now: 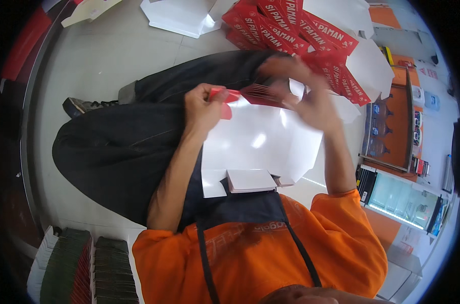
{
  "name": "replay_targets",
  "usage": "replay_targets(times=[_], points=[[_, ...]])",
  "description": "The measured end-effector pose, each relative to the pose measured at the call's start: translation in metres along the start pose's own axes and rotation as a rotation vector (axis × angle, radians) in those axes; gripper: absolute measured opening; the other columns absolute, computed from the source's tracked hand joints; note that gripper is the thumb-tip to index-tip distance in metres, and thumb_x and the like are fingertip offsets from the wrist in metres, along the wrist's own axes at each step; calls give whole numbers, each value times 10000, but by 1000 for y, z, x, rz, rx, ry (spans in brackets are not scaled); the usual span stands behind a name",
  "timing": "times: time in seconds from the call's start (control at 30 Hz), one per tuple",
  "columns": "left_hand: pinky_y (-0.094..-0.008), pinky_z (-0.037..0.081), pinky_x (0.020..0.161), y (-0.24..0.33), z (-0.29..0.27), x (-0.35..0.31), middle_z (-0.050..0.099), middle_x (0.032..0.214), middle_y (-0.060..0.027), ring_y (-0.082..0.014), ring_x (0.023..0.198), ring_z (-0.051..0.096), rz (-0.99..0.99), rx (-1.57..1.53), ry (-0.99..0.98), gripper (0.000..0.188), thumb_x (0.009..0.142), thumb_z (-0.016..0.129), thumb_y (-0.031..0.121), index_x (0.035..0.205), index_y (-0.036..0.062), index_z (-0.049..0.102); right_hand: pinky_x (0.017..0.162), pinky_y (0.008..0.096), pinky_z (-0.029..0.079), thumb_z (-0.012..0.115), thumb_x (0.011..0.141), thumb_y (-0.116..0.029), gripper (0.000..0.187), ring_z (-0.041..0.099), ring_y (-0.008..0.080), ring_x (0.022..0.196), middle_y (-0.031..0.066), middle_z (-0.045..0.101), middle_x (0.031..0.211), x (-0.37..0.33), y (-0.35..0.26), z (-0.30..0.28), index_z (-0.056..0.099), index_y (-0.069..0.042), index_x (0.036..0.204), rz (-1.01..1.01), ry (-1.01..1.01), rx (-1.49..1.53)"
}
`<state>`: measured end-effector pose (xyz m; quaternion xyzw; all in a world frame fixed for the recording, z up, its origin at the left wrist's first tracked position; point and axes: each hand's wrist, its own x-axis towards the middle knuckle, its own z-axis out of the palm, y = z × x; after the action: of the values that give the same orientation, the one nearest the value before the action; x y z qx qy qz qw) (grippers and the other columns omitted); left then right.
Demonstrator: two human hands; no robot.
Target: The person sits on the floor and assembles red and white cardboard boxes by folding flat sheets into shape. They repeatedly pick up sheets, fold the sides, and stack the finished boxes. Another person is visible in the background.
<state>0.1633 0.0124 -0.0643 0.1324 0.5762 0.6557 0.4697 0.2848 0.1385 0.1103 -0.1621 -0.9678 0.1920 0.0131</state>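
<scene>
A stack of flat cardboard box blanks (255, 139), glossy white on the upper face, lies across my lap. Its far edge shows red, with several thin layers visible side by side. My left hand (203, 107) pinches a red corner flap at the far left of the stack, thumb on top. Over the far right edge is my right hand (313, 104), smeared by motion; its fingers are too blurred to read. A folded white flap (251, 180) stands up at the near edge, against my dark apron (240, 206).
Piled red-and-white box blanks (290, 30) lie on the floor at the far right. Another white blank (176, 17) lies far ahead. Dark stacked cartons (65, 263) stand at the near left. A shelf with water bottles (379, 126) and a glass-front fridge (405, 200) line the right.
</scene>
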Motion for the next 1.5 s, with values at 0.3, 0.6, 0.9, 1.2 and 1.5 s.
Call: replay_targets(times=[0.3, 0.6, 0.9, 1.2, 1.5], points=[[-280, 499, 803, 22, -11, 7, 677, 938, -114, -155, 859, 629, 56, -123, -72, 244, 905, 585, 155, 1042, -36, 649, 996, 388, 480, 812, 707, -49, 789, 548, 294, 1216, 131, 559, 1310, -49, 89, -9, 438, -62, 1402, 486, -103, -46], [-300, 481, 910, 28, -14, 2, 653, 1081, -144, -194, 993, 625, 325, -7, -402, 482, 842, 614, 57, 1293, -31, 467, 1059, 446, 314, 770, 727, -177, 470, 495, 299, 1181, 152, 578, 1176, -43, 82, -6, 616, -14, 1139, 362, -349, -249], [-241, 469, 836, 16, -3, 0, 697, 999, -82, -128, 912, 634, 239, 120, -94, 279, 845, 728, 80, 1083, -37, 642, 966, 417, 360, 758, 750, -224, 332, 604, 334, 926, 176, 660, 900, -57, 78, 5, 660, -29, 1000, 347, -264, -252], [-241, 456, 849, 12, -6, 8, 687, 1017, -84, -135, 914, 623, 189, 175, -38, 307, 848, 720, 78, 1113, -50, 631, 908, 466, 386, 771, 706, -90, 189, 602, 197, 885, 35, 613, 797, -88, 71, 47, 624, -98, 826, 81, 95, -434], [-243, 451, 848, 17, -5, 8, 683, 1042, -84, -135, 930, 612, 116, 233, -23, 331, 841, 727, 90, 1130, -42, 634, 1029, 503, 349, 749, 761, -195, 221, 609, 202, 950, 67, 669, 1020, -111, 54, 90, 670, -76, 930, 135, 288, -541]])
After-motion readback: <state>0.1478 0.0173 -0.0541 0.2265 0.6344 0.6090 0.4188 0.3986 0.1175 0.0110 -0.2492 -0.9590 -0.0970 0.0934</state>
